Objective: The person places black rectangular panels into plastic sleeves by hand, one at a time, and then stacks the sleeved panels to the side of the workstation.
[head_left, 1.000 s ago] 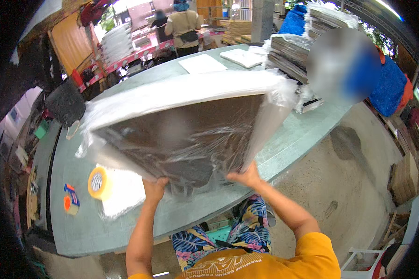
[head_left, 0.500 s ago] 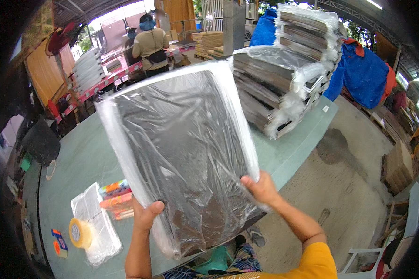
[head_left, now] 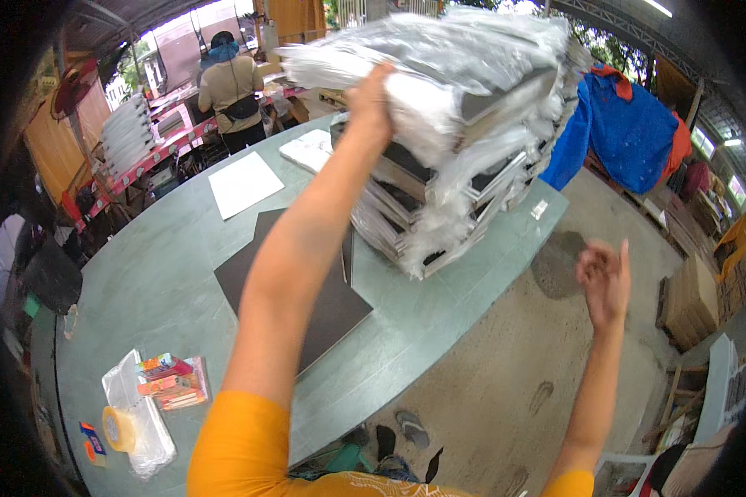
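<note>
My left hand grips the near-left edge of a plastic-wrapped panel, blurred by motion, at the top of a tall stack of wrapped panels. Out over the floor on the right, my right hand is empty, its fingers partly spread. Dark flat boards lie on the green table, partly behind my left forearm. Beyond them is a white sheet. At the table's near left, a tape roll rests on a plastic-wrapped packet beside small colourful boxes.
A blue and orange tool lies left of the tape. Another person stands at a far table with their back to me. A blue tarp covers goods at the right, with stacked cardboard on the floor nearer.
The wrapped panel has moved from in front of me, up and right onto the stack. My right hand has let go and swung right. Dark boards and a white sheet are uncovered.
</note>
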Tool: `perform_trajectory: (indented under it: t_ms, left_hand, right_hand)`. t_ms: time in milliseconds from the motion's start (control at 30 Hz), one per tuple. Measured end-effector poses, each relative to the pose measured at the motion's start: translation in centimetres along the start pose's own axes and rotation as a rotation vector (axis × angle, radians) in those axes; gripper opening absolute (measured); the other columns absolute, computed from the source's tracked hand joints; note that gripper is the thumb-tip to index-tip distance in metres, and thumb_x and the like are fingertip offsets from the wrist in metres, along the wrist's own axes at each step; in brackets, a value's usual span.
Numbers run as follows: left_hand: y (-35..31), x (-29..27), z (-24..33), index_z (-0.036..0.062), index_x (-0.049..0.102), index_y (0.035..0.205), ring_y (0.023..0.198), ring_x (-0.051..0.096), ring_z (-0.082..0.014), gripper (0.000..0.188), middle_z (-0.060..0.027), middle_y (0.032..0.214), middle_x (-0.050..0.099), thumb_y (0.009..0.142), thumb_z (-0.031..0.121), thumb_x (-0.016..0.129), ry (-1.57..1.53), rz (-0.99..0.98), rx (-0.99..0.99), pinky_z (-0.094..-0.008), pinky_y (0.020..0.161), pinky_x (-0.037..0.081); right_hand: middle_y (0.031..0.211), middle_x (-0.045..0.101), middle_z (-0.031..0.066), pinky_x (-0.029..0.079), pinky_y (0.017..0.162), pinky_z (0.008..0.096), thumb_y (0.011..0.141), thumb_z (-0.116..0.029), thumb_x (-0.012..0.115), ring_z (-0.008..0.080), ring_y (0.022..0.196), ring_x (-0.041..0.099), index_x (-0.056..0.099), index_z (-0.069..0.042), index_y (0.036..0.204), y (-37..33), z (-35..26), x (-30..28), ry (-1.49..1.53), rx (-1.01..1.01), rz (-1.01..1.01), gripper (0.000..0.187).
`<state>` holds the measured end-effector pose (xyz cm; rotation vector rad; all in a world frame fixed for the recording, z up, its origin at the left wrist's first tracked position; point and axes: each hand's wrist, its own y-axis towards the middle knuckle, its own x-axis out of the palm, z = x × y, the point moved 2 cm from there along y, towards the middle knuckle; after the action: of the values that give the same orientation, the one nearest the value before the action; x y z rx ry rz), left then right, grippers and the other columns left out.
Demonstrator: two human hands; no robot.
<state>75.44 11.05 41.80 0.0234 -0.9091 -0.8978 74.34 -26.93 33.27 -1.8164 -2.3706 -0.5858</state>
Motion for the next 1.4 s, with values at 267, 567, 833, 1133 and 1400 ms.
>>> perform_trajectory:
  t_ms: [267, 567, 833, 1133, 1400]
  left_hand:
    - [4.9, -2.0, -14.6, -0.0128, 0.031, 0.110, 0.089, 0.054, -0.0292, 0.069, -0.0222, 0.108, 0.046, 0.060, 0.014, 0.070, 0.167, 0.319, -0.276, -0.0399, 0.072, 0.047]
    - [-3.0, -8.0, -0.4, -0.0018, 0.051, 0.102, 0.075, 0.058, -0.0201, 0.042, -0.0131, 0.089, 0.057, 0.079, 0.033, 0.054, 0.846, -0.369, -0.202, -0.0303, 0.064, 0.049]
    - [-26.2, -34.3, 7.6, -0.0054, 0.047, 0.105, 0.077, 0.057, -0.0313, 0.048, -0.0211, 0.093, 0.056, 0.078, 0.033, 0.054, 1.596, 0.455, -0.513, -0.0382, 0.077, 0.043]
    - [-27.6, -36.3, 9.4, -0.0112, 0.036, 0.113, 0.091, 0.053, -0.0227, 0.070, -0.0198, 0.103, 0.052, 0.072, 0.039, 0.063, 1.122, 0.501, -0.474, -0.0310, 0.078, 0.041]
    - [-23.3, -42.7, 4.4, -0.0053, 0.046, 0.105, 0.090, 0.055, -0.0343, 0.060, -0.0243, 0.096, 0.055, 0.068, 0.039, 0.063, 1.634, 0.535, -0.488, -0.0398, 0.077, 0.043]
  right_hand:
    - [0.063, 0.052, 0.0047, 0.039, 0.053, 0.0263, 0.086, -0.043, 0.038, 0.0133, 0.057, 0.050, 0.054, -0.005, 0.077, -4.8, 8.1, -10.4, -0.222, 0.324, 0.218, 0.042]
    - [0.078, 0.059, 0.0071, 0.042, 0.062, 0.0253, 0.082, -0.033, 0.050, 0.0134, 0.070, 0.054, 0.057, 0.001, 0.092, -6.4, 22.4, 4.7, -0.663, 0.349, -0.647, 0.037]
    - [0.062, 0.052, 0.0024, 0.039, 0.050, 0.0236, 0.078, -0.036, 0.055, 0.0093, 0.054, 0.047, 0.056, 0.002, 0.087, -5.1, 33.5, 18.5, -0.494, 0.467, -0.622, 0.039]
    - [0.046, 0.041, -0.0002, 0.027, 0.032, 0.0213, 0.080, -0.038, 0.054, 0.0070, 0.035, 0.037, 0.046, -0.005, 0.065, -7.6, 28.8, 24.5, -0.354, 0.519, -0.635, 0.037]
    - [0.086, 0.057, 0.0203, 0.041, 0.078, 0.0339, 0.074, -0.030, 0.059, 0.0303, 0.082, 0.054, 0.054, 0.007, 0.097, -5.0, 37.0, 25.1, -0.941, -0.274, -0.445, 0.044]
